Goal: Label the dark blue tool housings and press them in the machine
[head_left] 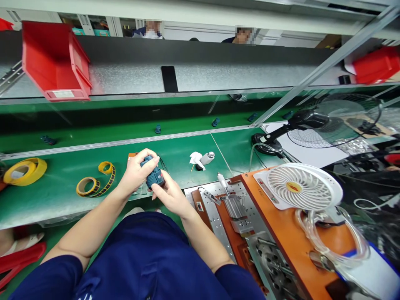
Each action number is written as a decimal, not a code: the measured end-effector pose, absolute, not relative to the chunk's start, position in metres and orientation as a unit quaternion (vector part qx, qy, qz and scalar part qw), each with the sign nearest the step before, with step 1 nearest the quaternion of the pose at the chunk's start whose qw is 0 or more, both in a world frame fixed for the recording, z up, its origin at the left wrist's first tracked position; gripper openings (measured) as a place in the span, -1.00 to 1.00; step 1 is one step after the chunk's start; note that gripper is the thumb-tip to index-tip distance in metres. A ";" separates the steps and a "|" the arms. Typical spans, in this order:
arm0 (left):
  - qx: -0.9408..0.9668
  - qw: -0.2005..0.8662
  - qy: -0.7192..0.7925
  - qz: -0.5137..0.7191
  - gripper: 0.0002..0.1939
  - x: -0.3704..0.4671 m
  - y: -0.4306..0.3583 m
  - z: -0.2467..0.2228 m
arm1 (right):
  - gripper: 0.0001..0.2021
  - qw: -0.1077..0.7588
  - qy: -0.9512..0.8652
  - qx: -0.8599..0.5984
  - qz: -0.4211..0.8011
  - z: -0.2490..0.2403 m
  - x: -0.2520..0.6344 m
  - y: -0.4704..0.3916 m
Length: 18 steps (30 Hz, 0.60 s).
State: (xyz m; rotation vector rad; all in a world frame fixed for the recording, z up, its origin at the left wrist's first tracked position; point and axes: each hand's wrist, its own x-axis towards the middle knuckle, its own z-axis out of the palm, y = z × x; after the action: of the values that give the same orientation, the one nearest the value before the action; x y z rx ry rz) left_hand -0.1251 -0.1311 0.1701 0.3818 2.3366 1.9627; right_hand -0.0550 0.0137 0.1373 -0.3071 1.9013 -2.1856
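Observation:
Both hands hold a small dark blue plastic device (155, 178), just above the front edge of the green bench. It has a ridged body and a small round light mark on its side. My left hand (136, 167) is closed round its upper end, thumb across the top. My right hand (168, 196) grips the lower end between thumb and fingers. Part of the device is hidden by the fingers. Behind my left hand an orange piece (131, 156) shows in part. Under the hands lies a clear, shiny item (141, 189) that I cannot make out.
Yellow tape rolls (25, 170) and a label strip roll (88, 186) lie left. A white bottle (207, 158) and crumpled tissue (196, 158) lie behind. To the right stand a metal fixture (235, 207) and a white fan (300, 186). A red bin (56, 62) and phone (169, 78) sit on the shelf.

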 end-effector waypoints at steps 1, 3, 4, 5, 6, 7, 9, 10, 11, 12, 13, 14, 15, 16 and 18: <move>0.122 0.046 0.751 0.648 -0.73 -0.126 -0.129 0.169 | -0.61 0.114 0.638 -0.096 -0.755 0.137 -0.054 0.015; 0.119 0.072 0.736 0.663 -0.72 -0.128 -0.124 0.166 | -0.58 0.114 0.618 -0.079 -0.774 0.136 -0.052 0.017; 0.118 0.086 0.728 0.669 -0.71 -0.130 -0.121 0.165 | -0.56 0.112 0.606 -0.070 -0.785 0.135 -0.052 0.017; 0.116 0.099 0.719 0.678 -0.71 -0.132 -0.119 0.163 | -0.54 0.108 0.594 -0.060 -0.795 0.133 -0.052 0.017; 0.112 0.111 0.708 0.688 -0.71 -0.134 -0.118 0.161 | -0.51 0.099 0.584 -0.049 -0.804 0.130 -0.053 0.016; 0.104 0.121 0.696 0.700 -0.70 -0.136 -0.116 0.160 | -0.48 0.083 0.579 -0.038 -0.810 0.128 -0.054 0.016; 0.085 0.143 0.661 0.731 -0.65 -0.139 -0.114 0.156 | -0.43 0.036 0.592 -0.015 -0.805 0.124 -0.057 0.016; 0.078 0.158 0.639 0.749 -0.61 -0.140 -0.114 0.155 | -0.42 0.010 0.610 -0.005 -0.793 0.123 -0.059 0.017; 0.076 0.177 0.615 0.764 -0.58 -0.141 -0.114 0.153 | -0.41 -0.016 0.631 0.005 -0.776 0.123 -0.061 0.018; 0.077 0.202 0.591 0.777 -0.55 -0.142 -0.114 0.153 | -0.40 -0.040 0.653 0.016 -0.757 0.123 -0.062 0.019; 0.082 0.231 0.568 0.785 -0.51 -0.142 -0.115 0.152 | -0.40 -0.058 0.673 0.026 -0.737 0.123 -0.063 0.021; 0.089 0.263 0.548 0.789 -0.48 -0.144 -0.115 0.151 | -0.39 -0.073 0.690 0.036 -0.719 0.125 -0.064 0.022; 0.096 0.292 0.533 0.788 -0.42 -0.145 -0.116 0.151 | -0.38 -0.084 0.705 0.046 -0.703 0.126 -0.065 0.023; 0.102 0.317 0.521 0.786 -0.35 -0.147 -0.116 0.151 | -0.38 -0.093 0.717 0.055 -0.689 0.128 -0.065 0.023; 0.107 0.355 0.504 0.780 -0.20 -0.153 -0.117 0.150 | -0.39 -0.105 0.737 0.066 -0.665 0.130 -0.067 0.024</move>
State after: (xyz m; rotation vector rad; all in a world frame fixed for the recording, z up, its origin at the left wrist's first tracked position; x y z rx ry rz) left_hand -0.1528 -0.1168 0.1499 0.2774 1.3015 2.0162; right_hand -0.0673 0.0236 0.1301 0.2217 2.4838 -2.2412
